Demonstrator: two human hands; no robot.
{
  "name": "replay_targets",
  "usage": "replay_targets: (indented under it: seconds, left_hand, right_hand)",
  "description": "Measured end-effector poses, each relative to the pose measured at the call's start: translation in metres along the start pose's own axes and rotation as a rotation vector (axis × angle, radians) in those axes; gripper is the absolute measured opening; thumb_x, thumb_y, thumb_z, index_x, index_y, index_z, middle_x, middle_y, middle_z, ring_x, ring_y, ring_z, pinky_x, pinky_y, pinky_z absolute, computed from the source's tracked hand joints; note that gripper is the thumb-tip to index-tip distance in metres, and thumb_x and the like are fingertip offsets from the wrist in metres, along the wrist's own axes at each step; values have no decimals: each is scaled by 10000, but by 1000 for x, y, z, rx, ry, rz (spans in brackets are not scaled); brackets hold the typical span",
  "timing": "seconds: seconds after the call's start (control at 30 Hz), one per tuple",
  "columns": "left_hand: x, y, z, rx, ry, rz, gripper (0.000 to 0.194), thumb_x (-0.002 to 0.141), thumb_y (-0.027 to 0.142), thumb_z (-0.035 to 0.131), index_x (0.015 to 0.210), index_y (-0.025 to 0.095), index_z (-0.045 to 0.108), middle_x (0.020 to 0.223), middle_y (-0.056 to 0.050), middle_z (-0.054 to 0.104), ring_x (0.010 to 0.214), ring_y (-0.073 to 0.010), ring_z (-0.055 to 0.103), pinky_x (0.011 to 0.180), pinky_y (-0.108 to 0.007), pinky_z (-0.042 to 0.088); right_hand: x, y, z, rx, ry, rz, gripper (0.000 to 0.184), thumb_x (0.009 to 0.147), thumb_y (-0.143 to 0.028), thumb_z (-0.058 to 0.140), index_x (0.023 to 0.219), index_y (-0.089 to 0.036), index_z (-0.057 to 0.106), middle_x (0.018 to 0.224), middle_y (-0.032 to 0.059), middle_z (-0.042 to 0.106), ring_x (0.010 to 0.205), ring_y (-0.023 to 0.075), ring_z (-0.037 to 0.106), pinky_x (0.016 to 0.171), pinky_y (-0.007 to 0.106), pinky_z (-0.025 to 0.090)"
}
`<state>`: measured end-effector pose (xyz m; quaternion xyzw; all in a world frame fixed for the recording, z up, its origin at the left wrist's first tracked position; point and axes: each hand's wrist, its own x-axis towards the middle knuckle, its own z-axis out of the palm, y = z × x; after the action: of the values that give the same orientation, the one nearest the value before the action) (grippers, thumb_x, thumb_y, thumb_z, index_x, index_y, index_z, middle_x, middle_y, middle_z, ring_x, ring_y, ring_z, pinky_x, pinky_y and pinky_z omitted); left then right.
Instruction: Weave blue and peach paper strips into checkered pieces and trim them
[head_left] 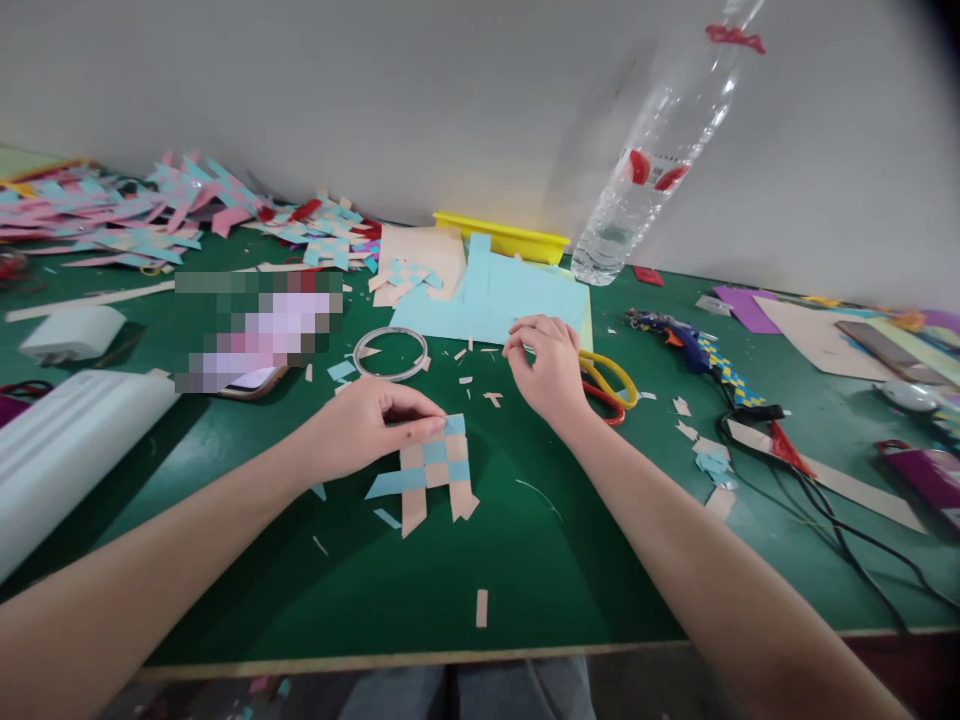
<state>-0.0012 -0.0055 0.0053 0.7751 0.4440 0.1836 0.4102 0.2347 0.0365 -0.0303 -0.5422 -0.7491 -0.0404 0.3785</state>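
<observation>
My left hand (371, 425) pinches the upper left edge of a small woven paper piece (446, 455) between thumb and fingers. The piece is a light blue and pale pink check with loose strip ends pointing down and left. My right hand (551, 370) is above the table to the right, fingers loosely bent and apart, with nothing visible in them. Right beside it lie scissors with yellow and red handles (619, 385), partly hidden by the hand. Beyond that hand are light blue paper sheets (525, 300).
A clear ring (390, 354) and paper scraps lie on the green table (525, 580). To the left are a phone (262, 340), a white charger (73, 333) and piled paper strips (150, 205). A water bottle (637, 190) stands behind; black cables (825, 510) run at right.
</observation>
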Motion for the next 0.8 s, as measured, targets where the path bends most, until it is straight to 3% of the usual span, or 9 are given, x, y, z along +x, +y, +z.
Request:
replay_targets:
  seconds: [0.17,0.23,0.3,0.37,0.53,0.67,0.8]
  left_hand:
    - [1,-1,2,9,5,-8,257,832,433,596,896,238,751,869,-19,757,758,-177,698,657,-228,543]
    - [1,-1,1,28,17,-4,269,833,439,591,908,234,748,881,-24,757,766,-182,701,667,-236,552]
    - [1,-3,1,24,27,-8,287,835,440,585,962,231,738,913,-29,757,787,-188,705,673,-243,561]
    - [1,-4,1,0,34,-21,311,836,430,584,1032,228,717,949,-32,755,822,-195,707,682,-246,568]
    - [0,-5,4,13,81,-8,321,848,427,573,1071,235,701,918,-26,758,814,-192,703,683,-239,554]
    - [1,-6,6,134,118,61,333,884,418,527,1107,227,683,1074,-43,720,924,-198,669,766,-253,529]
    - [4,-10,1,321,289,165,366,915,401,459,1116,180,671,1119,-88,688,1048,-239,607,846,-310,490]
  right_hand:
    - [-1,-1,3,14,9,-9,184,851,-260,546,672,-227,577,944,32,669,934,232,575,956,461,346]
    - [-2,-1,3,28,-13,-41,140,865,-204,507,804,-240,627,1024,36,659,984,231,570,971,457,341]
    - [-3,-2,3,44,-29,-70,267,848,-111,457,996,-255,627,1116,38,632,1052,222,553,981,439,344]
    - [-4,-5,3,59,-35,-91,352,826,-65,427,1065,-253,606,1143,42,618,1078,213,543,989,424,347]
    - [-6,-11,5,95,-68,-124,249,831,-106,447,938,-236,630,1062,45,640,1015,211,564,979,418,353]
    - [-6,-10,6,111,-63,-137,218,830,-119,460,915,-230,627,1047,44,644,994,206,564,975,408,353]
    - [-4,-8,5,111,-62,-164,242,820,-80,421,775,-232,604,1002,33,646,948,198,558,964,407,351]
